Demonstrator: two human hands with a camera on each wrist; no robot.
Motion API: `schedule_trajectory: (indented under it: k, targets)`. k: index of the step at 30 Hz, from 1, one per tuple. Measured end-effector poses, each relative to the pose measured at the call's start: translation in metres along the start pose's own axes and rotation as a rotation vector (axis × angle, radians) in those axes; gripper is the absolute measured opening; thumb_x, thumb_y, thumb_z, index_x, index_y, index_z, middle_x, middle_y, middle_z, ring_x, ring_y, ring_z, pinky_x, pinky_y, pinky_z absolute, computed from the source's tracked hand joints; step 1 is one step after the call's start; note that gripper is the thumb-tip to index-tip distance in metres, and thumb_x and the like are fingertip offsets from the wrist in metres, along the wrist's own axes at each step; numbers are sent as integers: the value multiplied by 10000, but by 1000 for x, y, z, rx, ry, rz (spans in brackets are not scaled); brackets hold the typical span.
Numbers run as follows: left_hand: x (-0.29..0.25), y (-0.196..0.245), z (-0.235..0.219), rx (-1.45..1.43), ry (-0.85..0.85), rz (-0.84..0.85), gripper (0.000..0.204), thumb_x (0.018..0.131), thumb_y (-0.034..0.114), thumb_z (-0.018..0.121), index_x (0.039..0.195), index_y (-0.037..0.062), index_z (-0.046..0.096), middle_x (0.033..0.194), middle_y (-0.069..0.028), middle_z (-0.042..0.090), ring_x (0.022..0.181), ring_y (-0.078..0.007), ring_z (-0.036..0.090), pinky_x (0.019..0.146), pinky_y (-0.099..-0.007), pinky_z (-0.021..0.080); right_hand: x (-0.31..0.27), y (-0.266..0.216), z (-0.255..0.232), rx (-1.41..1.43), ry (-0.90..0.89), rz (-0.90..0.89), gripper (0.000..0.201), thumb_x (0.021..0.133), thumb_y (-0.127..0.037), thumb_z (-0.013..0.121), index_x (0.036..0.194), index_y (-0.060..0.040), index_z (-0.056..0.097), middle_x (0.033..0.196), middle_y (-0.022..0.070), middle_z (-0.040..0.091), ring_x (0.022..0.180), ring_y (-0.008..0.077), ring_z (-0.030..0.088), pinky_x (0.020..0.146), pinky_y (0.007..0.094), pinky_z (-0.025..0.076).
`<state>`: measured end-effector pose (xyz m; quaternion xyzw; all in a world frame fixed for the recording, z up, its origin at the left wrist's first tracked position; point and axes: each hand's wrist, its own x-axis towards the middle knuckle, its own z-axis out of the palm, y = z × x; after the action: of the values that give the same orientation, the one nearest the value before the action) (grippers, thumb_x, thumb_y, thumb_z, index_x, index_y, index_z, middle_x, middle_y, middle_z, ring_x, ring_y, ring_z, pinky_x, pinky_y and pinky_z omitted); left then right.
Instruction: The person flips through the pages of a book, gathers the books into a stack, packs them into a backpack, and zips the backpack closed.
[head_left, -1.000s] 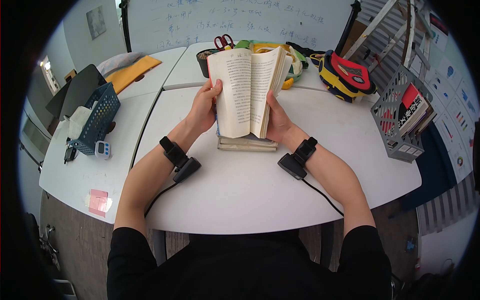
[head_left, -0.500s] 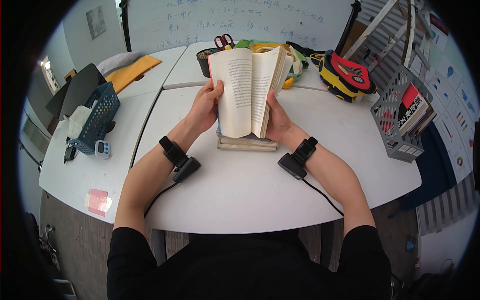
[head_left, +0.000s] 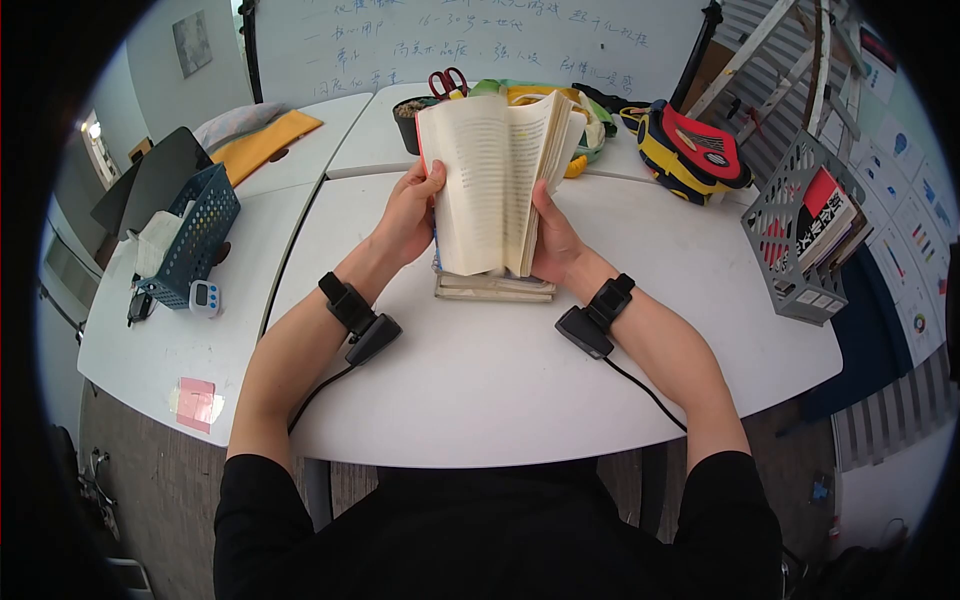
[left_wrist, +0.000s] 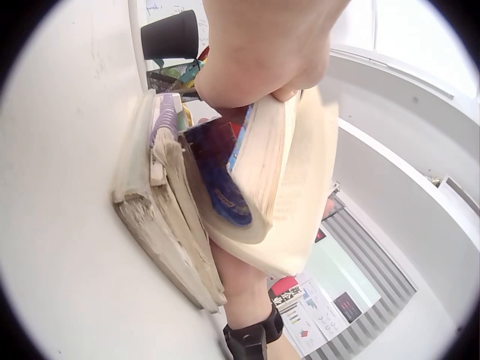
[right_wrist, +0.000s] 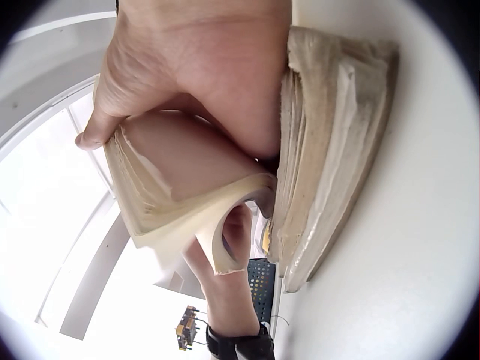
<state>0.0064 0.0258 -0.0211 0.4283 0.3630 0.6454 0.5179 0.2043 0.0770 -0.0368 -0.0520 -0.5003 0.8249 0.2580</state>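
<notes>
An open book [head_left: 465, 190] stands tilted up between both hands, its pages facing the wearer; the leaves around the middle look blurred. My left hand [head_left: 405, 215] grips its left side, thumb on the page edge. On the other side my right hand [head_left: 558, 240] holds the thicker block of pages, with the thumb along the outer edge. The left wrist view shows the book's dark blue cover [left_wrist: 221, 176] bent behind the pages. Just below lies a small stack of worn books [head_left: 495, 289] on the white table, also seen beside the right hand as a yellowed stack [right_wrist: 330, 142].
A dark potted container [head_left: 407, 128] with red-handled scissors [head_left: 447, 82] stands behind the book. A red and yellow bag [head_left: 690, 150] lies at the back right, near a grey basket of books [head_left: 800, 230]. At left are a blue basket [head_left: 195, 240] and a small timer [head_left: 205, 298].
Leaves of the book have flipped, so different text shows on the left page, and the middle leaves are now blurred. Both hands have stayed in nearly the same place.
</notes>
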Motion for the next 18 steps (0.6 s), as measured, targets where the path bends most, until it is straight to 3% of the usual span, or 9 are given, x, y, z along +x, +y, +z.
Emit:
schedule_trajectory:
  k: [18]
  targets:
    - [-1,5,-2,-20,-21,-22,334,974,271,506,1267,110,513,1191,-21,595,1090,-131,557,963,-352,433,1,2,-1,-12,-5,-13,986,738,-689,609,1437,-84,266,1401,89,421,1294,223,418,1072,404,372]
